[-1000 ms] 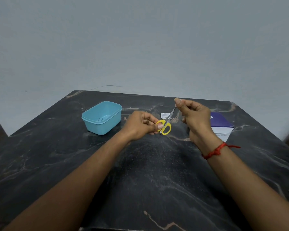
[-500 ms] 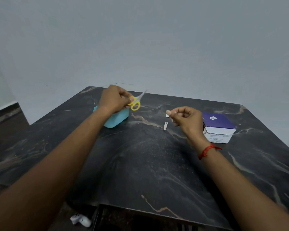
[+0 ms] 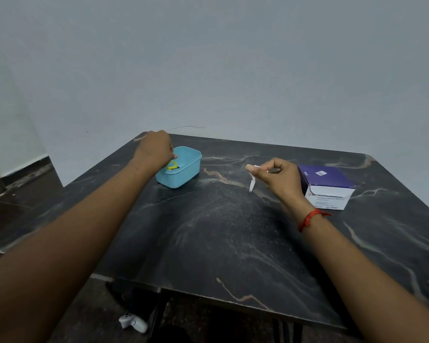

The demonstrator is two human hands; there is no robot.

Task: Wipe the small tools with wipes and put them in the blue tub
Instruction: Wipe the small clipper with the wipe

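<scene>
Over the blue tub, our left hand delivers the just-wiped scissors, grip unclear; our right hand pinches the wipe; a small tool waits.

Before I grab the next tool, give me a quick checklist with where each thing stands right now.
1. Yellow scissors inside the blue tub: ok.
2. Left hand off the scissors: cannot tell, its fingers hide the grip.
3. Wipe pinched in the right hand: ok.
4. Small white tool lying on the table, uncovered: ok.
5. Purple box beside the right hand: ok.
</scene>
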